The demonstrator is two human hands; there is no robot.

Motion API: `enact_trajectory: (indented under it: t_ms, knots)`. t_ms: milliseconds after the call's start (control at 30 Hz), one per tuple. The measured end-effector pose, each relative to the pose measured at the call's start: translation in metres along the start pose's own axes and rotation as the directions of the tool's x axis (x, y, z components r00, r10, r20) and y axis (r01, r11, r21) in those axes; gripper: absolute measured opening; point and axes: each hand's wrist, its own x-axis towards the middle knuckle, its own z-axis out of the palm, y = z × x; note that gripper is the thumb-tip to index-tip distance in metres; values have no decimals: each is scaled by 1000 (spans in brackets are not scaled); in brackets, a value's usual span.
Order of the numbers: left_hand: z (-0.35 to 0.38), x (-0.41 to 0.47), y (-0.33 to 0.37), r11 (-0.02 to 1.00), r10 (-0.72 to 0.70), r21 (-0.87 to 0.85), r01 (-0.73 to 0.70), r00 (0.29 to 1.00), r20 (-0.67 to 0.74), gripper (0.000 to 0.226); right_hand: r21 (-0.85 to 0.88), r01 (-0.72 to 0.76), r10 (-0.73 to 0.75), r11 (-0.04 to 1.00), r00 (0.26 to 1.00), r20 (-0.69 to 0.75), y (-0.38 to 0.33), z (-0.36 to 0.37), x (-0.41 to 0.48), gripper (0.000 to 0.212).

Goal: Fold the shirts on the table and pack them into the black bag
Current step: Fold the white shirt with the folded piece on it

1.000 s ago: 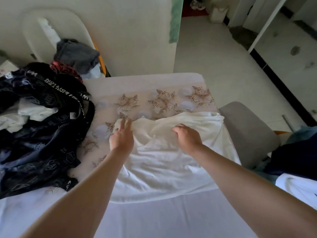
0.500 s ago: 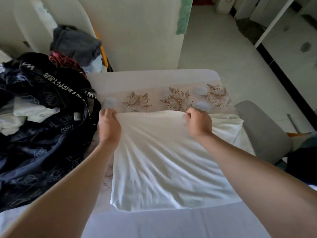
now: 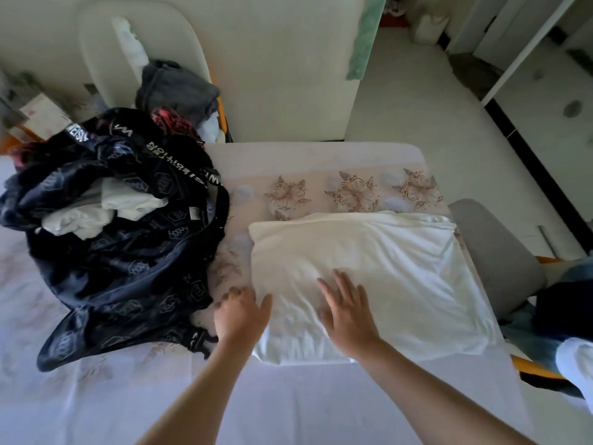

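Two hands on the white shirt [image 3: 369, 277], half-folded on the bench [image 3: 288, 396] beside the black bag [image 3: 122, 258]: right hand [image 3: 348, 319] flat, fingers [image 3: 346, 284] spread; left hand [image 3: 240, 313] at its left edge, fingers curled — grip unclear. Anchor with the palm, fold the edge over squarely.

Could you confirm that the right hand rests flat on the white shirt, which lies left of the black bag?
Not quite: in the head view the white shirt lies right of the black bag, not left of it. The right hand does rest flat on the shirt.
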Motion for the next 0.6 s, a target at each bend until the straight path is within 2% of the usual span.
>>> enact_trajectory:
  t_ms: [67,133,200,267,333,367,433,500,533,600]
  knots:
    - [7,-19,-3,985,107,-134,-106,994,-1,28,-105,-30,39,994,996,85,-8,9,-12,60]
    - [7,-25,-10,967,39,-251,-40,999,-6,25,-153,-41,57,987,993,103,-11,10,-16,63]
    - [-1,-28,-20,964,-98,-243,108,994,56,25,-149,0,20,989,991,134,-11,4,-17,68]
    - [-4,-31,-30,984,-137,-104,145,988,73,27,-106,34,-15,994,984,180,-11,-4,-21,70]
    - [-1,-32,-29,1000,-10,5,11,996,-85,37,-68,3,7,998,989,147,-6,-13,-26,72]
    - [1,-33,-21,991,132,6,-133,979,-157,45,-67,-39,48,997,990,133,-1,-17,-29,67]
    - [4,-35,1,901,418,-5,-433,873,-251,52,-73,-125,133,989,985,111,16,-18,-37,61]
    - [2,-38,29,807,578,-47,-589,803,-145,48,-83,-186,193,979,978,83,41,-22,-47,60]
    - [4,-40,41,808,584,-61,-585,811,-38,47,-90,-205,212,975,975,71,56,-24,-53,59]
    - [7,-41,61,865,494,12,-502,854,166,50,-82,-261,266,962,963,48,89,-28,-64,58]
